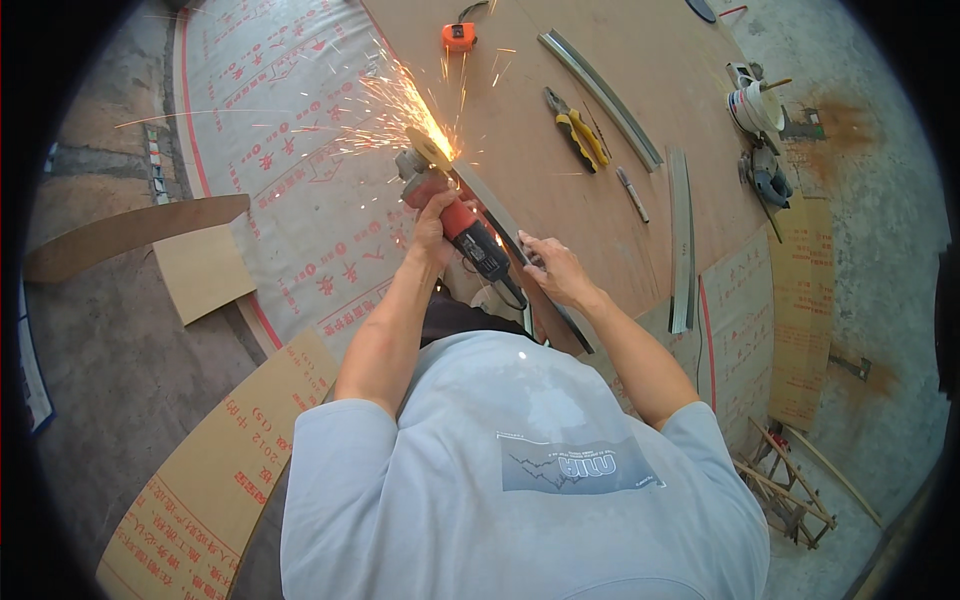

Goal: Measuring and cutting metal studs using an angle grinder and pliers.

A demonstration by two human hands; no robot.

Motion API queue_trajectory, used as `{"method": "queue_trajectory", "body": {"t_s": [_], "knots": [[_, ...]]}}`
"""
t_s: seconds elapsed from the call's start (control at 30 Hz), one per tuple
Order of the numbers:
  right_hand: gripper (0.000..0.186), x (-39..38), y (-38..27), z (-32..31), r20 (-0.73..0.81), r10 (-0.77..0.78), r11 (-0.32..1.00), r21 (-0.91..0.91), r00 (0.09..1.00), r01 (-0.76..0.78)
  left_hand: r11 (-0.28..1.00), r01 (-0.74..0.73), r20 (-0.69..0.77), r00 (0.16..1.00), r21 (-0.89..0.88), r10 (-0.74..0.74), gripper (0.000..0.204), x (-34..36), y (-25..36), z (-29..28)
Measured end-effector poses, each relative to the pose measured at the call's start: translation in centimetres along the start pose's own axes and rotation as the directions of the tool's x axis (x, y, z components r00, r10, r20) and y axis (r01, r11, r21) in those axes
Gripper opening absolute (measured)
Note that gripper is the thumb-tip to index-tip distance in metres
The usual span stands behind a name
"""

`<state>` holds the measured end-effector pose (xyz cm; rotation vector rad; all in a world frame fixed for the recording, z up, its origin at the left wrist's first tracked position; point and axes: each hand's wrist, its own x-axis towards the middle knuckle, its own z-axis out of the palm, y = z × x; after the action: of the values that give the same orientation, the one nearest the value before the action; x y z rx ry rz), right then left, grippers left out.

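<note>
My left hand (pixel 432 232) is wrapped round the body of a red and black angle grinder (pixel 470 236). Its disc (pixel 428 148) meets the far end of a long metal channel (pixel 500 215), and a bright spray of sparks (pixel 410 105) flies up and to the left from there. My right hand (pixel 556 268) grips the same channel farther down, with fingers and thumb on its edge. From the far end the channel slants toward me, past my right hand to the near edge of the brown board. How deep the disc has cut is hidden by the glare.
On the brown board (pixel 540 120) lie an orange tape measure (pixel 459 38), yellow-handled pliers (pixel 575 135), a marker (pixel 633 195) and two more metal channels (pixel 610 100). A white bucket (pixel 755 108) and a grey power tool (pixel 770 180) stand at right. Printed sheeting (pixel 280 150) covers the left side.
</note>
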<state>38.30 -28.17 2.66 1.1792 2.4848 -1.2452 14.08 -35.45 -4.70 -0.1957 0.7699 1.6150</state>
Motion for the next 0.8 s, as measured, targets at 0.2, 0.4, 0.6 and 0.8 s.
{"method": "queue_trajectory", "body": {"t_s": [0.2, 0.4, 0.6, 0.8], "knots": [[0.059, -0.1, 0.3, 0.1, 0.0, -0.004, 1.0, -0.01, 1.0, 0.004, 0.999, -0.011, -0.013, 1.0, 0.032, 0.011, 0.043, -0.9, -0.7, 0.7], [0.059, -0.1, 0.3, 0.2, -0.005, -0.021, 1.0, -0.016, 1.0, 0.02, 0.999, 0.046, 0.012, 0.999, -0.006, -0.046, 0.048, -0.4, -1.0, -0.5], [0.06, 0.1, 0.4, 0.1, -0.007, -0.004, 1.0, -0.025, 1.0, 0.003, 1.0, 0.014, -0.03, 0.999, -0.025, -0.015, 0.045, -0.2, -1.3, 0.0], [0.059, 0.0, 0.0, 0.3, -0.007, -0.011, 1.0, -0.016, 1.0, 0.011, 1.0, 0.014, -0.022, 1.0, 0.024, -0.013, 0.051, -0.1, -1.3, -0.8]]}}
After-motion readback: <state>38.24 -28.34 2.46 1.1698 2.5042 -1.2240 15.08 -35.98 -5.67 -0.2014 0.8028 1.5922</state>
